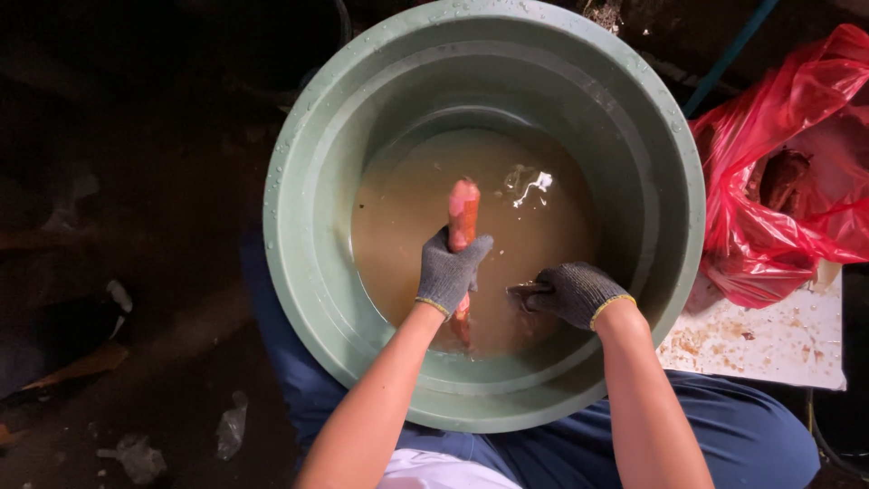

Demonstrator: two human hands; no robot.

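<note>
Down in the big green basin (308, 181), wedged between the person's knees, there's muddy brown water (407, 208) and a long orange-red root, a sweet potato (463, 213) by the look of it, standing half out of it. The left hand (450, 270), in a grey knit glove, has its fingers wrapped tight round the middle of the root, the clean upper end poking up past the knuckles and the lower end dipping under the surface toward the person. The right hand (572, 292), gloved the same, sits just beside it at the waterline, fingers curled in on something small and dark. I can't tell from here whether that's a scrub pad or a scrap of skin.

Off to the right, a red plastic bag (787, 181) slumps open on a stained white board (769, 344), well apart from the basin, with something dark and earthy inside.

To my eye the scrubbing would go best if the left hand kept that firm wrap and rolled the root a little at a time, so the right hand can rub down each face in turn. That wet skin will be slippery, so I'd grip near the middle, not the tip. With water this cloudy, lifting the root clear is the only way to see what dirt is left.
</note>
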